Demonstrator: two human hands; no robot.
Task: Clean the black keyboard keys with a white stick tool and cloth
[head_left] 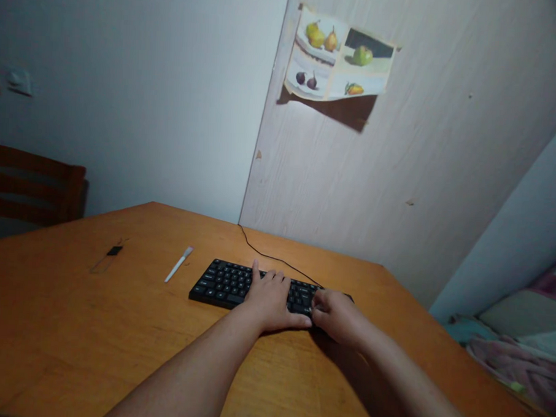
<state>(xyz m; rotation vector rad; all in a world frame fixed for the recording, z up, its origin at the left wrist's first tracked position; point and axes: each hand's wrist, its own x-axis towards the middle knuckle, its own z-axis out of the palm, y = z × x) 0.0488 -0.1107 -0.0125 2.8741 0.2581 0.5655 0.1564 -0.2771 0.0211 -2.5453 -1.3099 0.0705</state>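
A black keyboard (225, 284) lies on the wooden table in front of me. My left hand (270, 301) rests across the middle of it with the fingers spread and the thumb stretched toward my right hand. Over the right part of the keys is my right hand (340, 317), its fingers curled and pressed together. Whatever those fingers hold, if anything, is hidden. To the left of the keyboard lies a slim white brush (177, 266) with a pinkish tip.
A thin black cable (267, 255) runs from behind the keyboard to the table's back edge. Farther left on the table (92, 335) lies a small black object (114, 250) with thin, pale parts. A wooden chair (30, 185) stands at the left, bedding (520, 354) at the right.
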